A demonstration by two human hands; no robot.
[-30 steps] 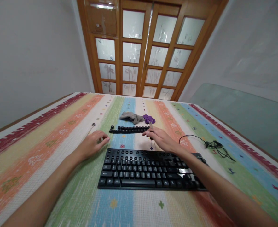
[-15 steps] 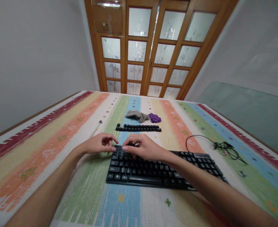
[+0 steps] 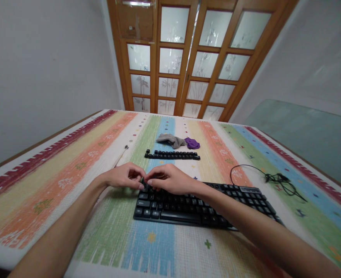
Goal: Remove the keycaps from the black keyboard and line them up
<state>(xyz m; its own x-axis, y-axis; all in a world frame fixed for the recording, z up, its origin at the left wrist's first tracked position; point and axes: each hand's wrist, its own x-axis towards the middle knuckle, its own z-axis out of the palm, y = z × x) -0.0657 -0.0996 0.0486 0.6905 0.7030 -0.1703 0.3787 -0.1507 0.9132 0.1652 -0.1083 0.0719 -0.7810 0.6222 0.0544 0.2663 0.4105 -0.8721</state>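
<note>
From my seat I see the keyboard (image 3: 182,217) lying flat on the striped tablecloth (image 3: 150,251), at the near middle of the table. My left hand (image 3: 127,176) and right hand (image 3: 170,178) meet over its far left corner, fingertips almost together. Each hand is curled, thumb and fingers narrowly spaced; a small dark thing shows between the fingertips, but I cannot tell what it is or which hand holds it. My right forearm crosses above the keyboard and hides part of its keys.

On the far side of the keyboard, loose keycaps (image 3: 173,156) lie in two rows. Just beyond them rest a grey cloth (image 3: 171,140) and, to its right, a purple cloth (image 3: 192,143). A thin stick (image 3: 120,157) with a dark far tip lies by my left hand. The cable (image 3: 277,179) lies bunched at right.
</note>
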